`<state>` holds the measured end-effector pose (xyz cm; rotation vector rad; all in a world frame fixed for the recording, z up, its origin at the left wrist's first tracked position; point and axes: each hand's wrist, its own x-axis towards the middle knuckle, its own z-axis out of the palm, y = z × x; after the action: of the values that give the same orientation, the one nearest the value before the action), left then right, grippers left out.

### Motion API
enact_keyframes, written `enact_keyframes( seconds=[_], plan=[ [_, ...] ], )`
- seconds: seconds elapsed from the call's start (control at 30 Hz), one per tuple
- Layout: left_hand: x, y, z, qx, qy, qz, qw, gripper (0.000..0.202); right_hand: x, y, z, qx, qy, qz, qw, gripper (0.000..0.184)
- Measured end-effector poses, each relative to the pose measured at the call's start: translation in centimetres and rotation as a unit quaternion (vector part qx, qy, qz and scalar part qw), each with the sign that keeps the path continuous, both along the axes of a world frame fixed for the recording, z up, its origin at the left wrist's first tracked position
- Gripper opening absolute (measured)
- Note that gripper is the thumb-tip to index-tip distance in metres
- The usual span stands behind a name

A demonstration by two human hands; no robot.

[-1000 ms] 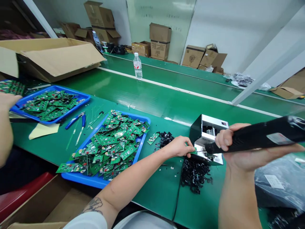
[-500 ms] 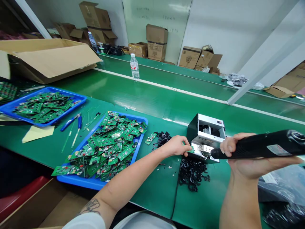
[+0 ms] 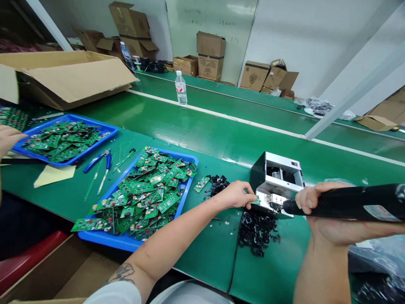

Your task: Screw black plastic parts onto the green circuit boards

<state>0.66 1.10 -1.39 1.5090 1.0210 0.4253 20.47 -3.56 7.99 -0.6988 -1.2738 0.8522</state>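
Note:
My left hand (image 3: pixel 241 195) pinches a small green circuit board (image 3: pixel 257 200) at the front of a silver and black screw feeder (image 3: pixel 282 171). My right hand (image 3: pixel 319 207) is wrapped round a black electric screwdriver (image 3: pixel 357 203), held nearly level with its tip pointing left at the feeder's front. The tip meets the metal front part there, but whether it touches a screw is too small to tell. Black plastic parts (image 3: pixel 257 232) lie heaped below the feeder. Another pile of black parts (image 3: pixel 219 184) and a loose circuit board (image 3: pixel 201 184) lie left of it.
A blue tray (image 3: pixel 109 241) heaped with circuit boards stands to the left, and a second blue tray (image 3: pixel 68 162) farther left. Blue-handled pliers (image 3: pixel 108 160) lie between them. Another person's hand (image 3: pixel 9 138) shows at the left edge. A water bottle (image 3: pixel 181 88) stands behind.
The view has shifted slightly. Another person's hand has come in at the left edge. Both my hands keep their holds, with the screwdriver still at the feeder's front.

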Motion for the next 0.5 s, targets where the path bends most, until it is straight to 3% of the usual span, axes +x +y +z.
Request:
enact_keyframes(
  seconds=[0.33,0.5],
  plan=[
    [-0.2,-0.1,0.4,-0.006,0.006,-0.002,1.0,0.03,0.5,-0.1,-0.2,-0.011,-0.026,0.07,0.997,0.089],
    [-0.2,-0.1,0.4,0.006,-0.001,-0.009,1.0,0.027,0.1,-1.0,0.2,-0.041,0.018,0.012,0.999,0.085]
  ],
)
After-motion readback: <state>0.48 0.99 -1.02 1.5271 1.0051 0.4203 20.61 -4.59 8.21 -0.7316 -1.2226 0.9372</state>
